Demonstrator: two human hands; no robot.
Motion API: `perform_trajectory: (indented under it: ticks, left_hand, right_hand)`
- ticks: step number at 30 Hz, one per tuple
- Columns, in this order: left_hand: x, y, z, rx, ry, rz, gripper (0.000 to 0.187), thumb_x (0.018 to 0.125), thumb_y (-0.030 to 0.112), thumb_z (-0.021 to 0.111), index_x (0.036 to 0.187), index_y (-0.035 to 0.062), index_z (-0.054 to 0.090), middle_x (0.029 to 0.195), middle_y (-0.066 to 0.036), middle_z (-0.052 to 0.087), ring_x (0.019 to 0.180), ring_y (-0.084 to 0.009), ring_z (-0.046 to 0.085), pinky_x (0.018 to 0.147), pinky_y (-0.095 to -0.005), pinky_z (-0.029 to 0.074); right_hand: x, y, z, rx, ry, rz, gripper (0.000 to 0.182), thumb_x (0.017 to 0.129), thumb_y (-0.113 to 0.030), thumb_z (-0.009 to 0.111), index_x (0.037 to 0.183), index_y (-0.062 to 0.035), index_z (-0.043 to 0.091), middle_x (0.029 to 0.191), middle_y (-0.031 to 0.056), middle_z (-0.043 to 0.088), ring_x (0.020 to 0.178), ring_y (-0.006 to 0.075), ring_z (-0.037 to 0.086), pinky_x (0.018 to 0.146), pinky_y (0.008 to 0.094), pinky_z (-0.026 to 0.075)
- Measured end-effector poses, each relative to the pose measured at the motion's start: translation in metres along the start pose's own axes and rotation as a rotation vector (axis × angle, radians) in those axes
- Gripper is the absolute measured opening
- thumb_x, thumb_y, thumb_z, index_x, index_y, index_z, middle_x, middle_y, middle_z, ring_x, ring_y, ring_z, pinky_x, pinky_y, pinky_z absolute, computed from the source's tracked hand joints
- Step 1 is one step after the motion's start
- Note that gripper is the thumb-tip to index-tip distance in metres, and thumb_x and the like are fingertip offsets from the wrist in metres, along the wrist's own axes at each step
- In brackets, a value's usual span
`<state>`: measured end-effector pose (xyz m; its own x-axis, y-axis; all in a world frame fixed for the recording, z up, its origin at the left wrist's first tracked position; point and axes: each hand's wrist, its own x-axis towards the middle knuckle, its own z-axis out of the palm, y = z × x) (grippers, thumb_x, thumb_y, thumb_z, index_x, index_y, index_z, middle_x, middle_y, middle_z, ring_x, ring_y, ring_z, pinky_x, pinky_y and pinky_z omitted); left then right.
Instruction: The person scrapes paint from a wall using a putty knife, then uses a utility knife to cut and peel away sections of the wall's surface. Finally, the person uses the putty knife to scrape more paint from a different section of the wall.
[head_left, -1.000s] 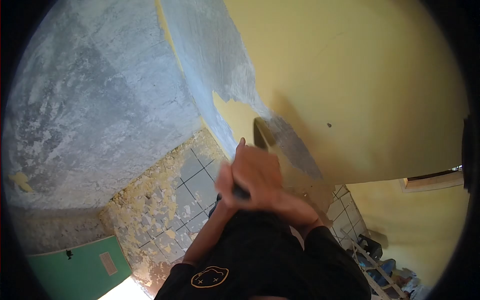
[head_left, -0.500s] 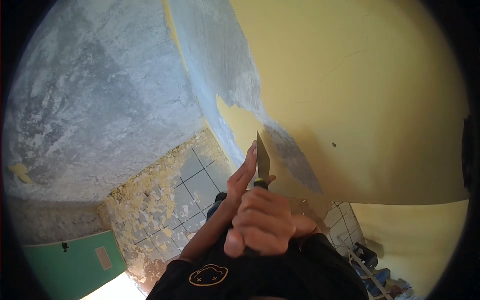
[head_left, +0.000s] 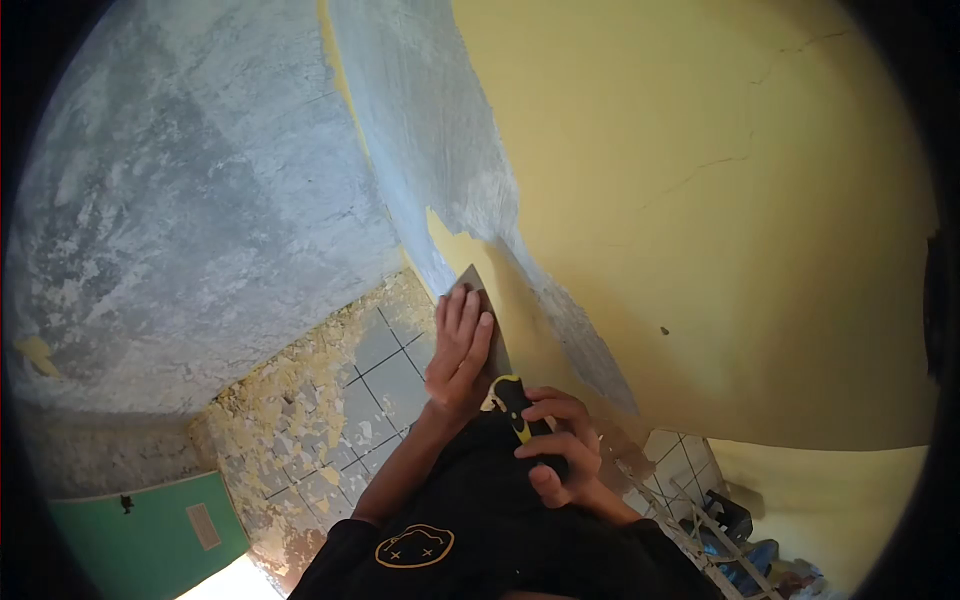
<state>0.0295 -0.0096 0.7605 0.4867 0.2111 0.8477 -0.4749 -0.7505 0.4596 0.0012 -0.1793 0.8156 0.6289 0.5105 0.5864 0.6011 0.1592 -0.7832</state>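
Note:
A putty knife [head_left: 490, 330] with a wide metal blade and a black and yellow handle stands against the yellow wall [head_left: 700, 200], its tip upward. My right hand [head_left: 565, 440] has its fingers curled loosely round the handle. Along the blade lie the outstretched fingers of my left hand [head_left: 462, 345], touching the metal from the left side. Above the blade rises a strip of bare grey plaster [head_left: 430, 120] with a ragged edge of yellow paint. A narrower grey patch [head_left: 580, 330] runs down to the right of the blade.
Paint flakes [head_left: 300, 440] cover much of the tiled floor [head_left: 390, 380]. At left stands a mostly bare grey wall [head_left: 200, 200], with a green panel [head_left: 150, 525] below. A ladder [head_left: 735, 550] and cluttered items [head_left: 765, 565] are at lower right. Thin cracks mark the yellow wall.
The putty knife has tilted left and its broad face now shows. My left hand has moved up and flattened over the blade. My right hand has shifted right and loosened round the handle.

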Motion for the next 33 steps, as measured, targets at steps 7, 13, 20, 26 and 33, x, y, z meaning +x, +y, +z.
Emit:
perform_trajectory:
  ticks: [7,13,20,26,33]
  left_hand:
    - [-0.002,0.004,-0.015,0.018,-0.134,0.172,0.026,0.086,0.01,0.061,0.11,0.0073,0.068,0.121,-0.015,0.063,0.118,-0.0345,0.056,0.102,-0.05,0.04]
    - [-0.002,0.008,-0.022,-0.033,-0.259,0.232,0.023,0.083,0.009,0.066,0.106,0.012,0.068,0.119,-0.011,0.064,0.117,-0.0331,0.058,0.104,-0.0509,0.039]
    - [0.006,0.001,-0.029,-0.148,-0.333,0.194,0.031,0.08,0.002,0.063,0.111,0.0013,0.065,0.123,-0.016,0.061,0.12,-0.0364,0.055,0.101,-0.0515,0.043]
    - [0.017,0.01,-0.04,-0.36,-0.526,0.19,0.046,0.073,-0.001,0.06,0.119,-0.0031,0.06,0.133,-0.019,0.053,0.127,-0.0386,0.048,0.103,-0.0523,0.04]
    - [0.013,0.038,-0.023,-0.54,-0.468,0.099,0.043,0.08,-0.001,0.059,0.123,-0.0072,0.055,0.135,-0.027,0.048,0.128,-0.0431,0.044,0.103,-0.0524,0.039]
  right_hand:
    - [-0.02,0.009,0.003,0.662,0.026,0.761,0.055,0.088,-0.013,0.063,0.133,-0.0052,0.033,0.126,0.0143,0.044,0.112,0.024,0.052,0.095,0.0374,0.043]
    - [-0.03,0.019,0.025,0.535,0.025,0.813,0.049,0.093,-0.008,0.056,0.135,-0.0024,0.03,0.121,0.0149,0.049,0.104,0.0186,0.054,0.092,0.0333,0.044]
    - [-0.035,0.013,0.042,0.466,0.188,0.752,0.041,0.096,-0.01,0.052,0.132,-0.0006,0.034,0.096,0.0094,0.056,0.077,0.0141,0.056,0.068,0.0291,0.049]
    - [-0.045,0.005,0.072,0.515,0.459,0.578,0.04,0.097,-0.012,0.051,0.132,-0.002,0.034,0.09,0.0105,0.054,0.071,0.0161,0.055,0.064,0.0313,0.049]
    - [-0.056,0.0,0.056,0.476,0.587,0.519,0.046,0.094,-0.011,0.052,0.135,-0.0024,0.033,0.093,0.0113,0.055,0.07,0.0161,0.057,0.054,0.0289,0.048]
